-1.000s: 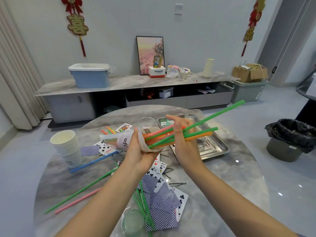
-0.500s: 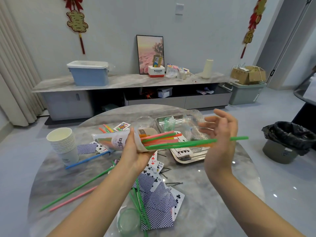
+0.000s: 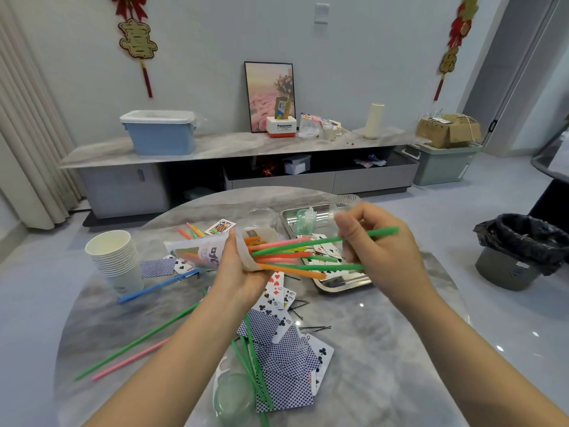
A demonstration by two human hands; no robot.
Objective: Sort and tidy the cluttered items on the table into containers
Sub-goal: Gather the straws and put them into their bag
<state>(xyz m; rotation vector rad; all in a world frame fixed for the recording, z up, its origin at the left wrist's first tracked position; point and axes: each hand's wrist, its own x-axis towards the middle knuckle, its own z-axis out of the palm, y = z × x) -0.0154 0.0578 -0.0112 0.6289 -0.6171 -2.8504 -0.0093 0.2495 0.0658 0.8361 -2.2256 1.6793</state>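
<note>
A round grey marble-patterned counter (image 3: 385, 349) stands on a pale glossy floor, with a long low grey sideboard (image 3: 215, 146) against the far wall and a black-lined waste bin (image 3: 523, 251) to the right.

Half a second ago the right hand (image 3: 378, 251) was spread open beside the straws; now its fingers are curled around long green plastic straws (image 3: 311, 245), grasping them near their right ends. The left hand (image 3: 237, 266) still grips the translucent white plastic bag with dark print (image 3: 203, 249), held on its side above the middle of the counter.

That bag holds a bundle of orange, pink and green straws sticking out of its mouth to the right. A rectangular steel tray (image 3: 335, 285) at the far right of the counter holds playing cards and clear plastic cups. A stack of white paper cups (image 3: 115, 260) stands at the left. Blue-backed playing cards (image 3: 283, 365) and loose straws lie scattered on the near side.
</note>
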